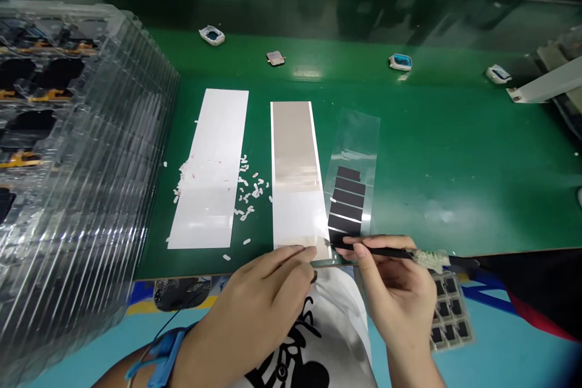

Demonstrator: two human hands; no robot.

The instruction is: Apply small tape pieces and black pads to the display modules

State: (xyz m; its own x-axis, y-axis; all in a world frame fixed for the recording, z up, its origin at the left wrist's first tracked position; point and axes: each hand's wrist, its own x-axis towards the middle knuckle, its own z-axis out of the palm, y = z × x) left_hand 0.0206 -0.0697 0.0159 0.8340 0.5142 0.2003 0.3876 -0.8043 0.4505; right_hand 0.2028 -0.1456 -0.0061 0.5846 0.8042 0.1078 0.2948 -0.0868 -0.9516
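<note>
My right hand grips black tweezers like a pen; pale wrapping covers part of their rear. The tweezer tips point left, over the lower right edge of a white strip with a beige covering. My left hand is closed, its fingertips bunched at the strip's lower end. A small dark bit shows by its thumb, but what the fingers hold is hidden. Beside the strip, a clear film sheet carries several black rectangular stickers, the lowest near my right fingertips.
Left of the strip lies a white sheet, with scattered white scraps around it. Stacked clear trays rise at the left. Several small watch-like parts sit toward the back. A tray of dark squares is below the table edge.
</note>
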